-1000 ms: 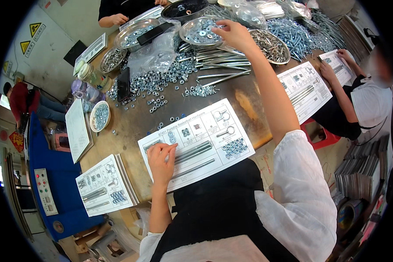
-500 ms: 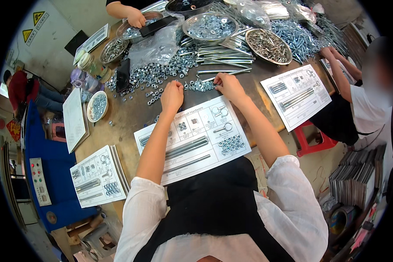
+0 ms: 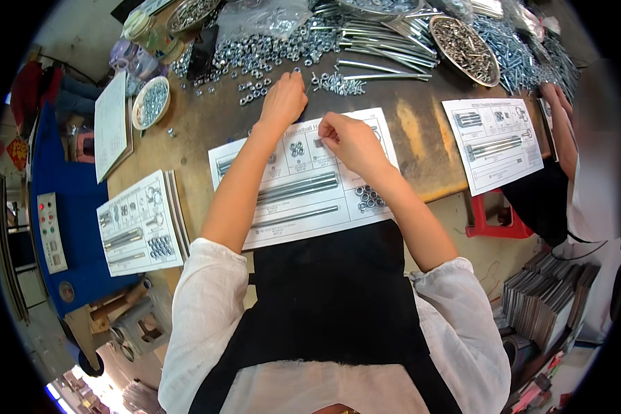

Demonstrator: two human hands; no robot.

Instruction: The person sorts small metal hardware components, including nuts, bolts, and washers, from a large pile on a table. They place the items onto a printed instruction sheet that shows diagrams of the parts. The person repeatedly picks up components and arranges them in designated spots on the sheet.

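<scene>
My left hand (image 3: pixel 285 101) reaches past the far edge of a printed hardware card (image 3: pixel 290 231). Its fingers are closed, with a small shiny nut (image 3: pixel 297 70) at the tips. Over the card's upper part is my right hand (image 3: pixel 352 143), fingers curled together; what they pinch, if anything, is hidden. A small pile of silver screws (image 3: pixel 342 84) lies just beyond the hands. Loose nuts (image 3: pixel 255 88) are scattered to the left of my left hand. Pictures of rods, nuts and rings are printed on the card, partly covered by my arms.
Long metal rods (image 3: pixel 386 45) and a bowl of small brownish hardware (image 3: pixel 464 50) lie at the far side. On the left stand a white bowl (image 3: pixel 151 103) and a stack of cards (image 3: pixel 141 224). A co-worker's hand (image 3: pixel 555 99) is at the right, beyond another card (image 3: pixel 493 172).
My right hand has drawn back from the screw pile to above the card. My left hand has moved slightly away from the screws. The whole view has shifted, and the far person's hand is out of sight.
</scene>
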